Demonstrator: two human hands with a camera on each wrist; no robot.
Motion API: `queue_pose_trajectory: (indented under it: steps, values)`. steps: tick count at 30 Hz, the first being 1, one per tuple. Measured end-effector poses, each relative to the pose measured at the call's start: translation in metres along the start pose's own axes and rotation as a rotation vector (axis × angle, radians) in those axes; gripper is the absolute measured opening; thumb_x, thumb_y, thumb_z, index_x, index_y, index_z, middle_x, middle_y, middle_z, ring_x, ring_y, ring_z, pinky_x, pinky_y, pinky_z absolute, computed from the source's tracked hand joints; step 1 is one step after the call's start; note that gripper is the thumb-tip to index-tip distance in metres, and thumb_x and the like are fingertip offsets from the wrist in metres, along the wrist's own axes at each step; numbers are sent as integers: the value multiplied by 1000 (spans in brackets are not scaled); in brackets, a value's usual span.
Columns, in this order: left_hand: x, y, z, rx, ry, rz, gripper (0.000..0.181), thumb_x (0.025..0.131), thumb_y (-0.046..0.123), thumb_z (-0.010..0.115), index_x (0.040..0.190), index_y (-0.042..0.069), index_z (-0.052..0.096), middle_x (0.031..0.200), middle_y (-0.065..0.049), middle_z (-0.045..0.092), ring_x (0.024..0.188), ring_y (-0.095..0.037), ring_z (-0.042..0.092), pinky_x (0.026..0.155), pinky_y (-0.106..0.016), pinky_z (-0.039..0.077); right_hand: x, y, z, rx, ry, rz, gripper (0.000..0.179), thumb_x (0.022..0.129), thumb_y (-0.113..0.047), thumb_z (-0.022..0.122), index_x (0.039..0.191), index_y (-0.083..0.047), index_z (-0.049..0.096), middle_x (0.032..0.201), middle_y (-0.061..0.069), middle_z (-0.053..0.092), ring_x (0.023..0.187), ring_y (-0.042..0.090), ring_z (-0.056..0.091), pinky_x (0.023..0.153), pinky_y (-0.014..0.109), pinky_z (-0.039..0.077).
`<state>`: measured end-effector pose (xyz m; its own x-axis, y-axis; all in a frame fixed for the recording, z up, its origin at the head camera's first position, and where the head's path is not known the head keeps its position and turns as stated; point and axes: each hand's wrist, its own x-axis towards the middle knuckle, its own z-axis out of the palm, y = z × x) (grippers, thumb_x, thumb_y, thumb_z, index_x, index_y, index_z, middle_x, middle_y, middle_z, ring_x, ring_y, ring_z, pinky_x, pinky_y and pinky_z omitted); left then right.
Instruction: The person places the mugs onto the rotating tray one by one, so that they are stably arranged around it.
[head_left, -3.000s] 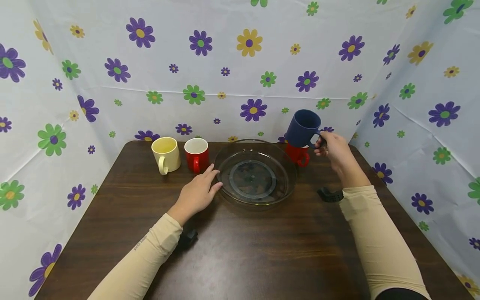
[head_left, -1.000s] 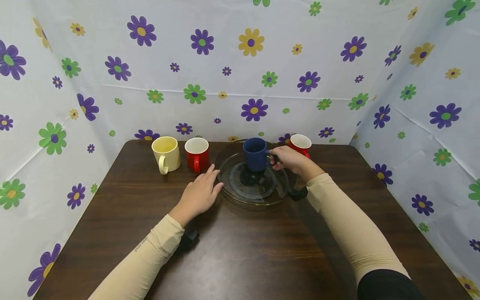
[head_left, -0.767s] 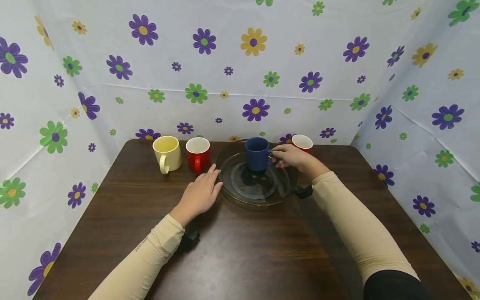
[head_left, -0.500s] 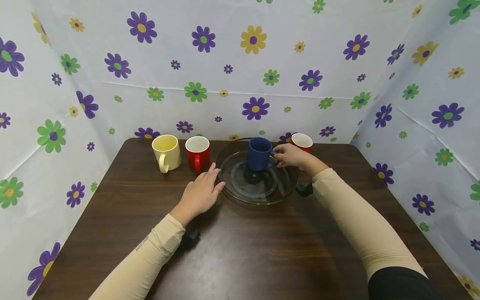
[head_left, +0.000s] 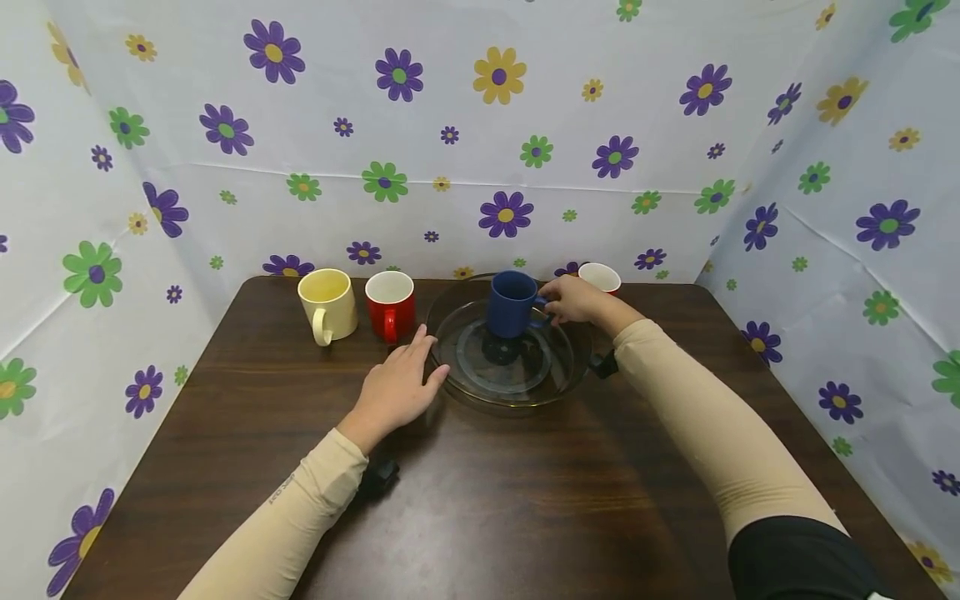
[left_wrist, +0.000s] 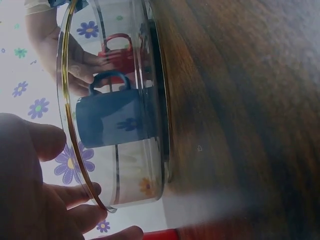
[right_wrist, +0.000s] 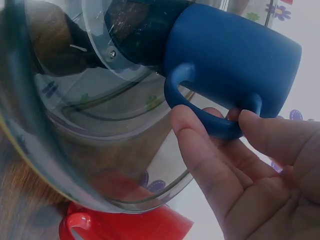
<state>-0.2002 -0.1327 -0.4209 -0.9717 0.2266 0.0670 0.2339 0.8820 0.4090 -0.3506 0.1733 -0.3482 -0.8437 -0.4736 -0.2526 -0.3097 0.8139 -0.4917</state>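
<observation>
The right hand pinches a matte blue cylindrical mug by its handle; the mug is upright in a round clear glass dish on a dark brown wood-grain bench. The left hand, fingers loosely spread, touches the dish's rim, near a glossy red mug, white inside.

A: How is the dish flanked on the table?

B: Left, by an outer mug and an inner mug; right, by a third mug, behind the right hand.

A: And within?

B: A fourth mug is held there.
</observation>
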Motion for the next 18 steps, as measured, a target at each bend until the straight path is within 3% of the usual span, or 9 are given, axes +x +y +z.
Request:
queue_pose_trajectory:
  steps: [8, 18]
  values:
    - [-2, -1, -2, -6, -18, -8, 67, 103, 49, 46, 156, 9, 39, 167, -9, 20, 144, -36, 39, 104, -69, 40, 4, -3, -1, -4, -17, -4, 35, 102, 3, 55, 136, 10, 57, 116, 29, 69, 91, 34, 75, 80, 36, 61]
    - [-2, 0, -4, -6, -17, 1, 68, 103, 51, 47, 156, 10, 39, 167, -8, 21, 144, -35, 41, 103, -69, 42, 7, 0, -3, -2, 16, -41, 35, 102, 2, 55, 136, 9, 58, 114, 27, 68, 93, 39, 73, 73, 29, 60]
